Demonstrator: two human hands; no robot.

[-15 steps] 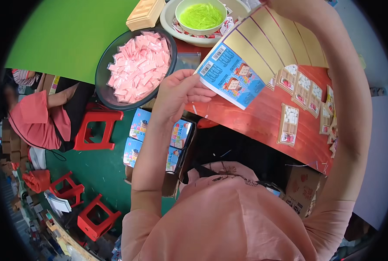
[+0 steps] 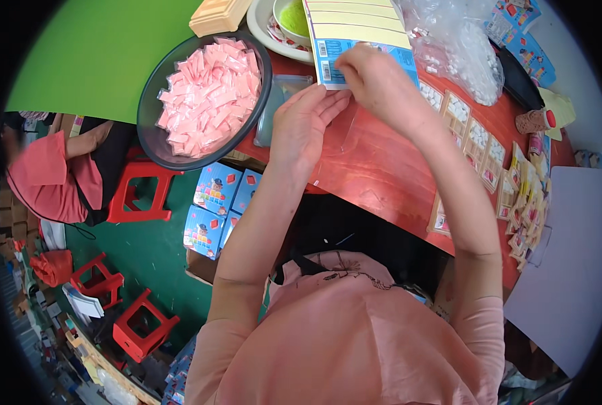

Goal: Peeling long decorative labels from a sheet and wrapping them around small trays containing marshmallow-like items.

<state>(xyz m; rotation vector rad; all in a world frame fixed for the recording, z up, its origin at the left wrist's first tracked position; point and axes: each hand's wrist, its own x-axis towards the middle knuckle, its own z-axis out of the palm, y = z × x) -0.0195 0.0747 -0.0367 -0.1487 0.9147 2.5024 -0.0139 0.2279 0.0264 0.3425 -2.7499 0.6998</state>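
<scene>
A printed sheet [image 2: 358, 23] stands at the table's far side, pale yellow bands above a blue strip with barcodes along its lower edge. My left hand [image 2: 304, 121] grips its lower left corner by the thumb, the other fingers reaching along beneath the edge. Over the blue strip, my right hand [image 2: 378, 81] has thumb and fingertips pressed together next to the barcodes; what they pinch, if anything, is hidden. Beyond my right forearm, small wooden trays [image 2: 476, 135] of white pieces lie on the red table [image 2: 375, 169].
Left of my hands sits a dark basin [image 2: 145, 125] of pink packets. Behind are a wooden box [image 2: 221, 15] and a pale basin [image 2: 264, 34]. A plastic bag [image 2: 456, 40] of white pieces, a pile of small packets [image 2: 534, 202] and blue boxes [image 2: 216, 189] surround me. A person [image 2: 51, 169] sits at left.
My right hand has come down from the sheet's upper end to its blue strip. The sheet now stands straighter and farther up in view, with its yellow bands lying nearly level.
</scene>
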